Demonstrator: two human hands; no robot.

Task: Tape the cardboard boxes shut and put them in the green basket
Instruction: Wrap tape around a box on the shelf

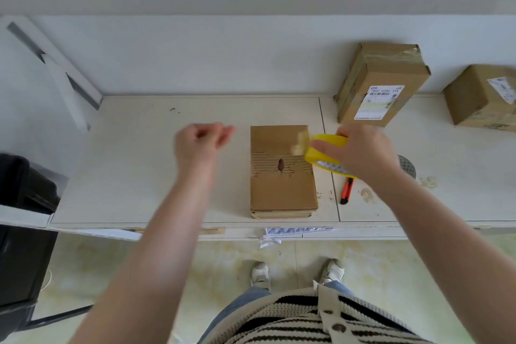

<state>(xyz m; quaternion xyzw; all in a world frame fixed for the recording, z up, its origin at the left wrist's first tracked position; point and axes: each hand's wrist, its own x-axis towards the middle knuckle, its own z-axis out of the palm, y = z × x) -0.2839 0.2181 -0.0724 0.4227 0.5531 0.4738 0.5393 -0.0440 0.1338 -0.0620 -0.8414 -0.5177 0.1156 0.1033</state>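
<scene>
Your right hand (360, 152) is gripping the yellow tape roll (325, 152), fingers curled over its rim, holding it above the right edge of the flat cardboard box (282, 173). A short, blurred tab of tape is hanging off the roll's left side, over the box's upper right corner. The box is lying on the counter (167, 176) between your two hands, its torn middle strip showing the corrugation. Your left hand (199, 138) is hovering off to the box's left, fingers loosely curled and holding nothing. Just below your right hand an orange utility knife (346, 190) is lying on the counter. Beyond your right hand two more cardboard boxes are sitting against the wall, a taped labelled box (382, 84) and another box (483, 98) farther right.
</scene>
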